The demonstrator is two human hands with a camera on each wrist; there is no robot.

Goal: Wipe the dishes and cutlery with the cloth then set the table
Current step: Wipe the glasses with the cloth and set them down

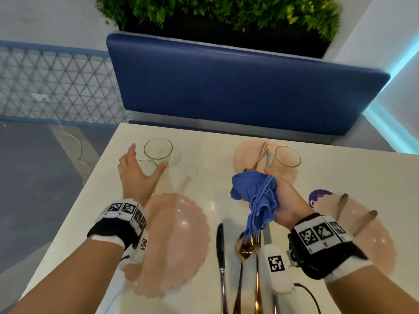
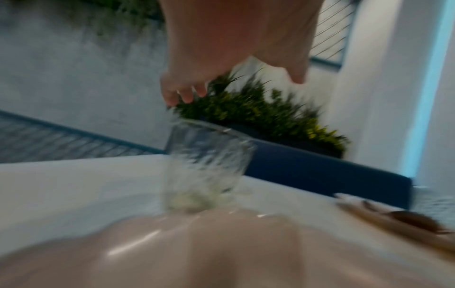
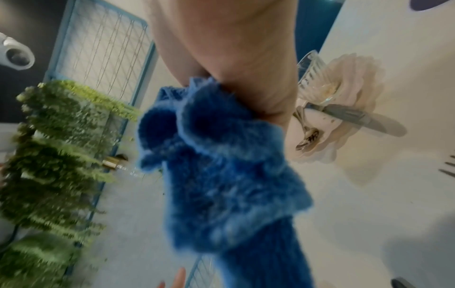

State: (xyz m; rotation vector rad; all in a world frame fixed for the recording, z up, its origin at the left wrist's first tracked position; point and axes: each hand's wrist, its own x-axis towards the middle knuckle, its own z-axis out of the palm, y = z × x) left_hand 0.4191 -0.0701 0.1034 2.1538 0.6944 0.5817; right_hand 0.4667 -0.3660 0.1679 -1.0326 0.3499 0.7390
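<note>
My left hand (image 1: 145,160) reaches with spread fingers over the far-left table corner. A clear glass (image 1: 147,164) stands between its thumb and fingers, and I cannot tell whether they touch. The blurred left wrist view shows a glass (image 2: 206,167) below the fingers (image 2: 182,93), with a gap between them. A second glass (image 1: 158,148) stands just behind. My right hand (image 1: 281,200) holds a bunched blue cloth (image 1: 256,196) (image 3: 221,165) above the middle of the table. A pink scalloped plate (image 1: 181,241) lies under my left wrist.
A far pink plate (image 1: 243,155) carries cutlery and a ribbed glass (image 1: 286,159). A knife (image 1: 221,257), gold spoon (image 1: 243,248) and fork (image 1: 256,240) lie near me. Another pink plate (image 1: 374,241) at the right holds wooden utensils, beside a purple coaster (image 1: 319,194). A blue bench back (image 1: 226,87) stands behind the table.
</note>
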